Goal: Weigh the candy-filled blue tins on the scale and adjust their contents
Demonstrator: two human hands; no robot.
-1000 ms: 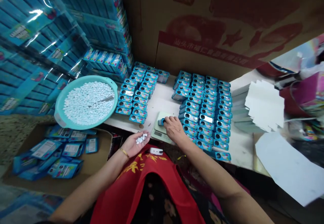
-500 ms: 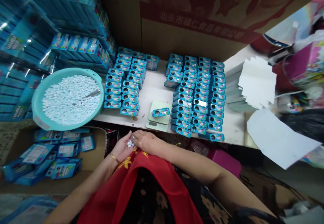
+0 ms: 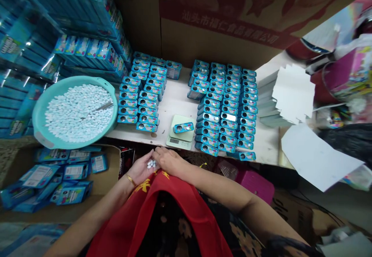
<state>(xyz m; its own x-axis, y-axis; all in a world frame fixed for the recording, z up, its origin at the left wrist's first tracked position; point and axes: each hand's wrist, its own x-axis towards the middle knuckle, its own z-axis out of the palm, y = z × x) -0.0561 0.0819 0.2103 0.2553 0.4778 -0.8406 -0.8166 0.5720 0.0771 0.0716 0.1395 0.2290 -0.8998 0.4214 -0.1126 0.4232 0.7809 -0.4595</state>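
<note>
My left hand [image 3: 141, 168] is cupped palm up in front of the red apron [image 3: 186, 195], holding a small heap of white candies [image 3: 151, 164]. Over its fingers lies my right hand [image 3: 168, 160], back up and fingers curled together at the candies; what its fingertips hold is hidden. Just beyond my hands, a small blue candy box [image 3: 183, 127] rests on a pale green scale [image 3: 180, 144]. To the left stands a turquoise basin [image 3: 37, 111] full of the same white candies, with a metal utensil [image 3: 104, 106] lying in them.
Upright blue boxes [image 3: 229, 117] stand in rows on both sides of the scale. Wrapped packs [image 3: 87, 12] are stacked at the left. Below the basin, a carton [image 3: 109, 181] holds loose boxes. A printed cardboard box [image 3: 203, 43] closes off the back; white card sheets [image 3: 293, 94] lie right.
The view has shifted slightly. Both hands stay together at the apron, with my right fingers moved a little over the left palm and the candies still showing.
</note>
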